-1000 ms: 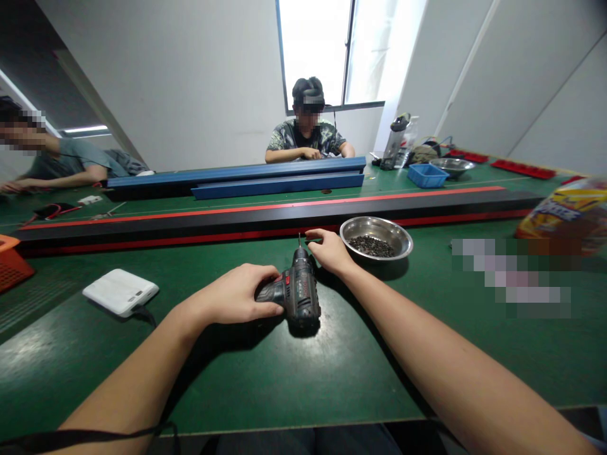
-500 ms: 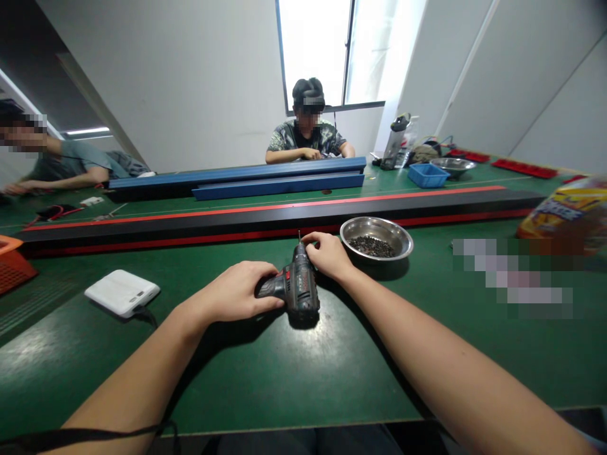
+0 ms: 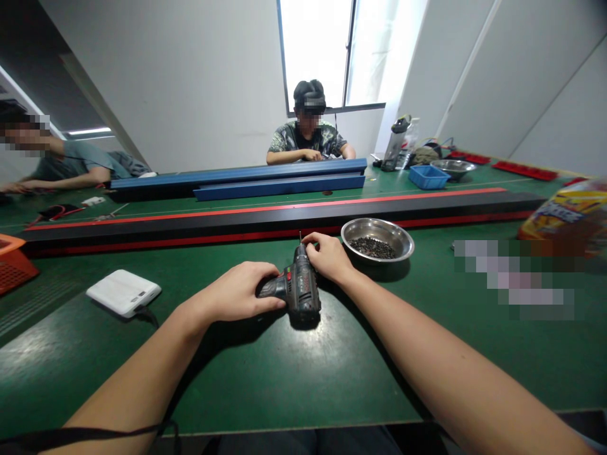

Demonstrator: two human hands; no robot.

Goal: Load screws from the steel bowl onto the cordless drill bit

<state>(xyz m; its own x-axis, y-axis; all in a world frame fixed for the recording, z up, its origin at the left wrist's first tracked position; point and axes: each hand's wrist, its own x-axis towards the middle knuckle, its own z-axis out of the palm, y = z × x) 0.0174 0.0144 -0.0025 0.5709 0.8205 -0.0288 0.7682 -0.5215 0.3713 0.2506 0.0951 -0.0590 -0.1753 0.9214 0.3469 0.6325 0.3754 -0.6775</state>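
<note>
A black cordless drill (image 3: 303, 292) with a red switch lies on its side on the green table, its thin bit pointing away from me. My left hand (image 3: 244, 291) is around the drill's handle from the left, thumb and fingers on either side of it. At the drill's front end, my right hand (image 3: 328, 256) is closed with curled fingers against the chuck, a fingertip close to the bit. Right of that hand stands a metal bowl (image 3: 403, 248) holding many small dark screws (image 3: 372, 248).
A long black and red rail (image 3: 237, 222) crosses the table beyond my hands, with blue rails (image 3: 279, 187) farther back. A white power bank (image 3: 123, 292) with a cable lies left, near an orange basket (image 3: 14, 265). A snack bag (image 3: 569, 218) stands right. Two people sit across the table.
Both hands and the drill keep the same pose. The whole view has shifted very slightly.
</note>
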